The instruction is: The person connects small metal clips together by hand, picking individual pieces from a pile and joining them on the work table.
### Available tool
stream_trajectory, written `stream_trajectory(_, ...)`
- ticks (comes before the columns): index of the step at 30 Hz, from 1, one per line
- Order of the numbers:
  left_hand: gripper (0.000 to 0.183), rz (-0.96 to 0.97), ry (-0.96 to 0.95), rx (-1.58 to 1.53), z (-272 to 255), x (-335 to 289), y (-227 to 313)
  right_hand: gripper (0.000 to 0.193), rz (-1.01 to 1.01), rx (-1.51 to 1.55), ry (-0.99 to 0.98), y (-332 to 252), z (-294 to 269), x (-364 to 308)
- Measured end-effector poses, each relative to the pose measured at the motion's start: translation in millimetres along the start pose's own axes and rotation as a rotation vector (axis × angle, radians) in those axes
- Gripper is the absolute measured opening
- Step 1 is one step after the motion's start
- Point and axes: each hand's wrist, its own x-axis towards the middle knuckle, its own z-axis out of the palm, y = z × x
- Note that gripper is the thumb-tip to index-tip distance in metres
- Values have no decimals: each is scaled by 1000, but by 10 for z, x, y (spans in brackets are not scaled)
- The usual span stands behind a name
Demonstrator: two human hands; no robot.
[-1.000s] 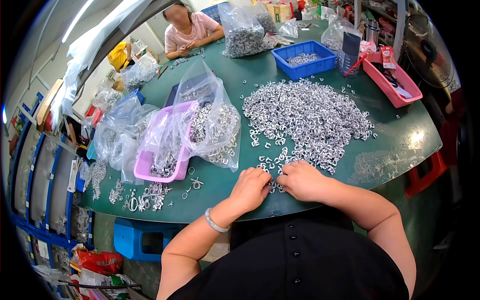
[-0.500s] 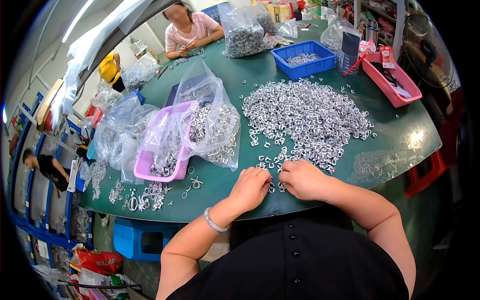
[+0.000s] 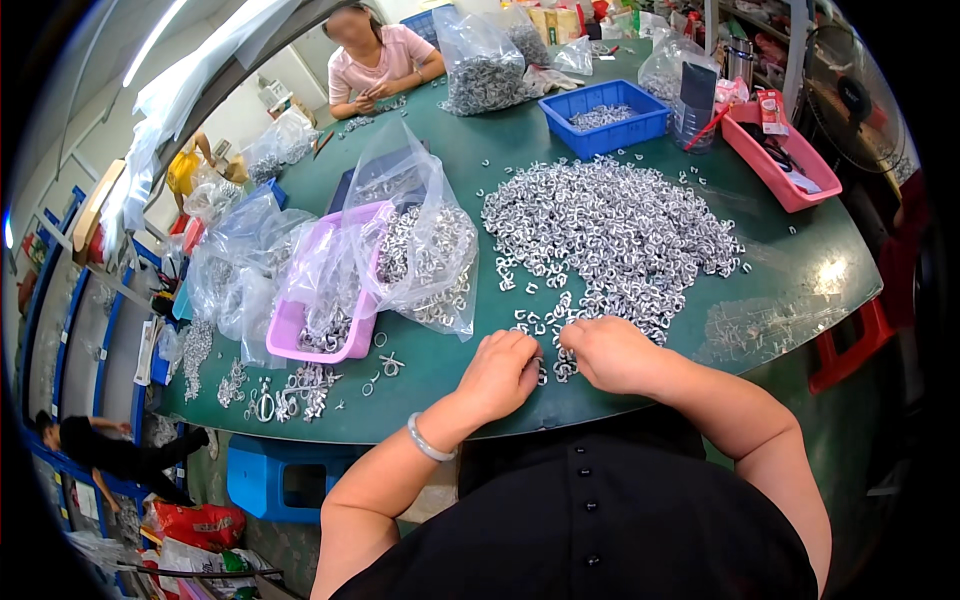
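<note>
Metal pieces [image 3: 605, 230] at one o'clock risked scattering if left hand [image 3: 497, 375] or right hand [image 3: 615, 355], apart, grips hidden, bumped them.

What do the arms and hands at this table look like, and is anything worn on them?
They are a person's own. The left hand and right hand are ungloved, and both forearms are bare of sleeves. A smooth, pale grey bangle circles the left wrist; the right has none. The person wears a black top with small dark buttons.
</note>
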Motion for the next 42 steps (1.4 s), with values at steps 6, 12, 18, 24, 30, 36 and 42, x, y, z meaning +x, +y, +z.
stream_trajectory(6,10,-50,39,-49,-15,4,34,13,7,21,12,-7,-31,-14)
stream_trajectory(12,15,-14,49,-54,-44,-58,62,19,36,40,54,-1,-94,-89)
stream_trajectory(18,16,49,-110,-85,-107,-178,-12,23,82,146,9,128,-119,-202)
stream_trajectory(24,20,-17,8,-45,-60,-178,-62,22,-23,57,98,78,-9,-191)
stream_trajectory(30,27,-33,-57,-5,-7,-83,-12,9,-69,-210,73,56,121,-131)
stream_trajectory(36,35,-7,-1,34,-13,-81,-56,11,-114,-114,124,11,129,-90)
stream_trajectory(42,28,-7,-2,10,-44,-74,-47,9,-65,-59,97,62,138,-113)
